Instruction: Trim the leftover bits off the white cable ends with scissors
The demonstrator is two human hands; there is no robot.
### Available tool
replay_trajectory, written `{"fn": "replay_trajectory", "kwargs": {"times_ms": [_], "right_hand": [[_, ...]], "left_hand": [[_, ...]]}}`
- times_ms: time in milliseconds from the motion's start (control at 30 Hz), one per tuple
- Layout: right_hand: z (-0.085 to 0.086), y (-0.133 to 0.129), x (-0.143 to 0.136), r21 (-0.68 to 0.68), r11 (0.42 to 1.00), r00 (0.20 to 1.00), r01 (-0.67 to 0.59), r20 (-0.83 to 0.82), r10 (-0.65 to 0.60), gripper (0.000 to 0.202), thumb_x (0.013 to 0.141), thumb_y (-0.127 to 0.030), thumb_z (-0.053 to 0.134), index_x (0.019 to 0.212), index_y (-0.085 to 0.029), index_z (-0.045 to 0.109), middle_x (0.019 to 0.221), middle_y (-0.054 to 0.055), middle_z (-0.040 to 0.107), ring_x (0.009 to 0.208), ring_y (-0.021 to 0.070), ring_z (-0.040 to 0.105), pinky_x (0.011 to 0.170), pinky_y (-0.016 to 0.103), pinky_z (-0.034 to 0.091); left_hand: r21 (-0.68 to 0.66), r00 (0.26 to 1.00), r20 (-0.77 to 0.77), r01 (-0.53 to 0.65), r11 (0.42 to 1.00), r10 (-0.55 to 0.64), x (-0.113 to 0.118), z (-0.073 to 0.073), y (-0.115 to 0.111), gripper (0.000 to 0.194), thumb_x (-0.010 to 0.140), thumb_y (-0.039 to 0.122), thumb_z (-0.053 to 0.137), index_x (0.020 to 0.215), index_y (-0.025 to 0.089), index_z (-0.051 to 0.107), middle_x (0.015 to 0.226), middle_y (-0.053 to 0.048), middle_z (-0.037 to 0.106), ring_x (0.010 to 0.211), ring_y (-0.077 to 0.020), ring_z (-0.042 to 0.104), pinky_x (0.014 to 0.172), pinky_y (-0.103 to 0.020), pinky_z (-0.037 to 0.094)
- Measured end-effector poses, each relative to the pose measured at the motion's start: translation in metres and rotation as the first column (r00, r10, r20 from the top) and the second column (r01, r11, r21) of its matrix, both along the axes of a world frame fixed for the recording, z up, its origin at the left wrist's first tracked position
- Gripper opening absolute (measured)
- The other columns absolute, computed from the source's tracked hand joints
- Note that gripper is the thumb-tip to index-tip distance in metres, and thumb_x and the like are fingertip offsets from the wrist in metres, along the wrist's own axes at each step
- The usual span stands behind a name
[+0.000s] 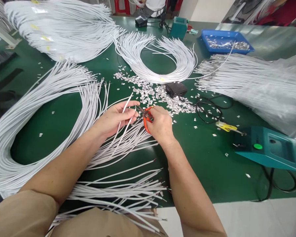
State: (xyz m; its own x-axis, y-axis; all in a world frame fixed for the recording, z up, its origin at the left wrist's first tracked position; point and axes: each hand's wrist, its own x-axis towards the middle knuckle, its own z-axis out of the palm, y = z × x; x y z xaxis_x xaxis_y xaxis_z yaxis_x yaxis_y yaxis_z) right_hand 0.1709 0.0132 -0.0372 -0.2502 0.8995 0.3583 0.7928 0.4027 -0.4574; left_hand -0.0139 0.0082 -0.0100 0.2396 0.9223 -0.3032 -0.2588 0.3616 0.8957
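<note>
Evidently your left hand [117,117] pinches white cables [128,102], probably light, springy, best held near their tips; your right hand [162,125] grips pliers [145,123].

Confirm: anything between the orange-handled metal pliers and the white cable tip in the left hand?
Nothing visible. The orange-handled metal pliers in the right hand point at the tip of the white cable; the left hand has fingers close beside it. Contact is too small to tell.
</note>
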Motion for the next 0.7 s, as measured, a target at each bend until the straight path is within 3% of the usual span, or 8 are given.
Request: {"fn": "replay_trajectory", "kwargs": {"times_ms": [300,567,700], "right_hand": [[0.003,0.002,0.008,-0.033,0.996,0.990,-0.087,0.109,0.090,0.022,0.086,-0.019,0.053,0.064,-0.019,0.056,0.068,0.003,0.055,0.066,0.0156,0.044,0.060,0.029,0.026],[0.006,0.003,0.012,0.136,0.988,0.947,-0.080,0.320,0.033,0.027,0.089,-0.016,0.049,0.065,-0.016,0.060,0.065,0.005,0.055,0.063,0.0163,0.042,0.060,0.031,0.024],[0.007,0.003,0.015,0.140,0.988,0.956,-0.058,0.292,0.015,0.031,0.089,-0.016,0.051,0.059,-0.017,0.056,0.060,0.003,0.053,0.059,0.0141,0.039,0.057,0.030,0.021]], "left_hand": [[0.008,0.998,-0.064,0.024,1.000,-0.024,-0.002,0.002,0.001,0.027,0.072,0.028,0.080,0.097,0.021,0.076,0.080,-0.004,0.071,0.062,-0.0103,0.061,0.067,-0.028,0.054],[-0.055,0.999,-0.037,0.032,0.998,-0.034,-0.003,0.005,0.002,0.025,0.070,0.025,0.082,0.094,0.018,0.077,0.075,-0.003,0.069,0.061,-0.0078,0.058,0.065,-0.025,0.051],[-0.060,0.999,-0.033,0.038,0.997,-0.040,-0.005,0.005,0.003,0.025,0.073,0.024,0.080,0.097,0.018,0.076,0.076,-0.002,0.069,0.060,-0.0065,0.056,0.063,-0.023,0.049]]}}
